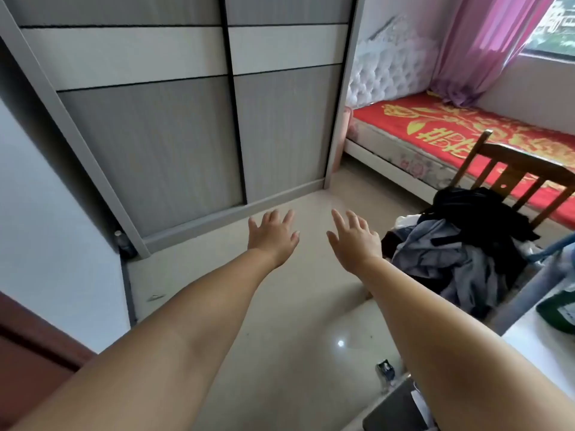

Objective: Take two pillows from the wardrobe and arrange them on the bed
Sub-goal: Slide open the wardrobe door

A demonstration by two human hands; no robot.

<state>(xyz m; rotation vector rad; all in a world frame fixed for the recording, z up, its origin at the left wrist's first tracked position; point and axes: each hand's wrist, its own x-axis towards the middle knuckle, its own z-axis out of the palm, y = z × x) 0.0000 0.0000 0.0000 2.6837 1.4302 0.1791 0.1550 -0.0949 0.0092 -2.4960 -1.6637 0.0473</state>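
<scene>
A grey and white wardrobe (pixel 174 119) with two sliding doors fills the upper left; both doors are closed, so its contents are hidden and no pillow shows. The bed (pixel 441 129), with a red and gold cover and a tufted white headboard, lies at the right behind the wardrobe's end. Both my arms stretch forward over the floor. My left hand (pixel 273 236) is held out flat with fingers spread, holding nothing, short of the wardrobe's bottom rail. My right hand (pixel 354 237) is beside it, also spread and holding nothing.
A wooden chair (pixel 510 178) heaped with dark and grey clothes (pixel 460 244) stands at the right between me and the bed. A white tabletop (pixel 541 346) juts in at lower right. Pink curtains (pixel 479 48) hang over the bed's head. Pale tiled floor (pixel 280 306) lies ahead.
</scene>
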